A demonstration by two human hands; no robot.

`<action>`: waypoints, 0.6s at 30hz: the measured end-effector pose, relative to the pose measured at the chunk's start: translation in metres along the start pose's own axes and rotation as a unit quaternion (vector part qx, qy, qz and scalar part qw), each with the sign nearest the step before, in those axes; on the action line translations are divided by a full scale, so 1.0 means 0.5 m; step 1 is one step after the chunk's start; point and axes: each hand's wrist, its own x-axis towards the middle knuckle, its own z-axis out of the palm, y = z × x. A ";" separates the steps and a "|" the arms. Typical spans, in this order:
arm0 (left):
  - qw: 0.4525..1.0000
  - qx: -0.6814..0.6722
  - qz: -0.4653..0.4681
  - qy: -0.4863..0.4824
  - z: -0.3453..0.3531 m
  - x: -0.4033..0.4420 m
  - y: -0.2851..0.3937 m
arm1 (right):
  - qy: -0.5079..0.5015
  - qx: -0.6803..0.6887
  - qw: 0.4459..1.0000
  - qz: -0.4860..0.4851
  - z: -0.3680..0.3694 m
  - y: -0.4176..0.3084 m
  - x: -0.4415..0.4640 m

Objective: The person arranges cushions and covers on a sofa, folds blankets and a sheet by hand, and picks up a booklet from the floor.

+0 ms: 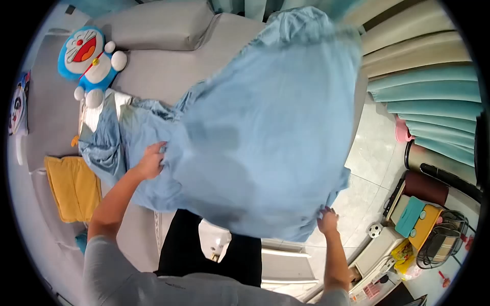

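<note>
Blue cloth (275, 132) is spread wide, partly over the gray sofa (158, 71) rn, L hand (151, 160) & R hand (328, 221) both w/ fingers curled onto it.

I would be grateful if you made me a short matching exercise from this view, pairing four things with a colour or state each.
Things
1. Light-blue sheet
2. Doraemon plush toy
3. Square cushion
4. Toy football

Colours and states
A. Plain yellow
B. White with black patches
C. Spread wide, its near edge held by the right hand
D. Blue, with a white face and an open red mouth

Right pairs: 1-C, 2-D, 3-A, 4-B
</note>
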 end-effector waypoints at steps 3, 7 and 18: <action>0.976 -0.185 -0.115 -0.027 0.056 0.001 -0.032 | 0.177 0.463 0.868 0.042 0.083 -0.046 0.080; 0.940 -0.306 -0.095 0.122 0.055 0.148 0.092 | 0.268 0.404 0.873 0.052 -0.068 -0.244 0.145; 0.923 -0.223 -0.066 0.306 0.098 0.236 0.214 | 0.089 0.245 0.958 -0.116 -0.060 -0.548 0.099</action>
